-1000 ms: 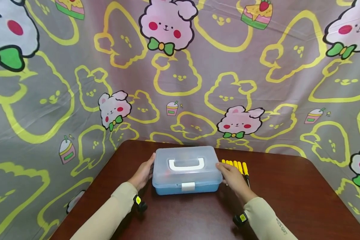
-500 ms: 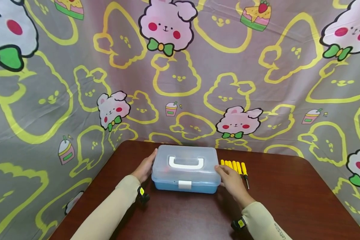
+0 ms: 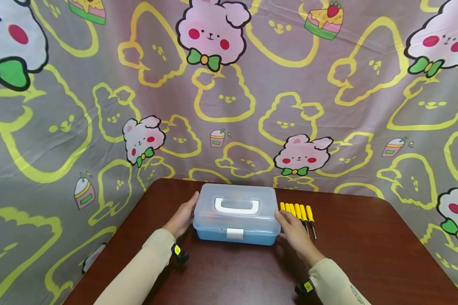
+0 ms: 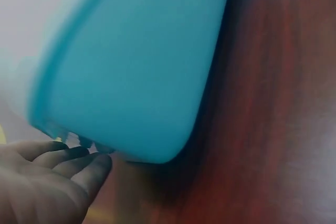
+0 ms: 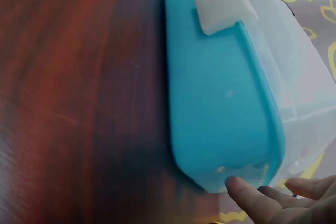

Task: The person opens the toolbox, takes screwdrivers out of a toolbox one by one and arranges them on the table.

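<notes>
A toolbox [image 3: 235, 218] with a light blue base, a translucent lid and a white handle [image 3: 237, 206] sits on the table, its lid down. The white latch [image 3: 234, 233] on its front lies flat against it. My left hand [image 3: 181, 218] is at the box's left end, fingers extended along it. In the left wrist view, those fingertips [image 4: 100, 160] are right at the blue end wall. At the opposite end is my right hand [image 3: 294, 231], fingers stretched out. One fingertip [image 5: 233, 183] overlaps the blue base's end in the right wrist view.
Several yellow-handled screwdrivers [image 3: 297, 212] lie side by side just right of the box, partly behind the right hand. The dark brown table [image 3: 366, 241] reaches back to a patterned curtain [image 3: 248, 106].
The toolbox has shifted slightly back and turned a little, its left end going farther from me. Both hands moved with it, then it stayed nearly still.
</notes>
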`<state>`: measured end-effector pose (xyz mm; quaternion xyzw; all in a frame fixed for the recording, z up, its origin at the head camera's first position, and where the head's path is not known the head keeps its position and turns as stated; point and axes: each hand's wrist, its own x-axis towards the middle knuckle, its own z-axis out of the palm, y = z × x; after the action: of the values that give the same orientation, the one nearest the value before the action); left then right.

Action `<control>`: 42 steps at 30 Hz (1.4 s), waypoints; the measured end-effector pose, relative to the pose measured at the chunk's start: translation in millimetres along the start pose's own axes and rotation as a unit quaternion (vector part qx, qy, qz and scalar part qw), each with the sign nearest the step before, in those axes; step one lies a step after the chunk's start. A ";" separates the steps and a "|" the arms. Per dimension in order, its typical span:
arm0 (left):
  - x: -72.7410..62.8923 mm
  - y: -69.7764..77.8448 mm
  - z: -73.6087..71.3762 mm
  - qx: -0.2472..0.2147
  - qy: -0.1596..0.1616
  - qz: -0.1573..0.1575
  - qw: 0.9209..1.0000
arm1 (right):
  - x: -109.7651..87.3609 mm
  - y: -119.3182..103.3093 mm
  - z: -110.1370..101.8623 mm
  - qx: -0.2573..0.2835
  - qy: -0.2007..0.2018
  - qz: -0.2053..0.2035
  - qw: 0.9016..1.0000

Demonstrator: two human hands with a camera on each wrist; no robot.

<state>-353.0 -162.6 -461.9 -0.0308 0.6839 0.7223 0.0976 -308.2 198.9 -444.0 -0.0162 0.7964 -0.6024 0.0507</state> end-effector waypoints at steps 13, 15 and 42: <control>-63.4 -2.1 7.0 -0.022 -0.014 -0.022 0.999 | -8.0 4.8 2.8 0.123 -0.019 0.047 0.991; -65.6 -3.2 11.0 -0.028 -0.002 -0.016 0.999 | -5.9 6.7 4.0 0.124 -0.018 0.049 0.991; -31.6 -5.5 3.8 -0.001 0.015 -0.005 1.000 | 17.2 6.5 6.6 0.089 0.010 0.039 0.995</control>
<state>-320.7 -161.6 -461.5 -0.0455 0.6848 0.7216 0.0908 -324.4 192.8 -453.1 0.0261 0.7404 -0.6683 0.0675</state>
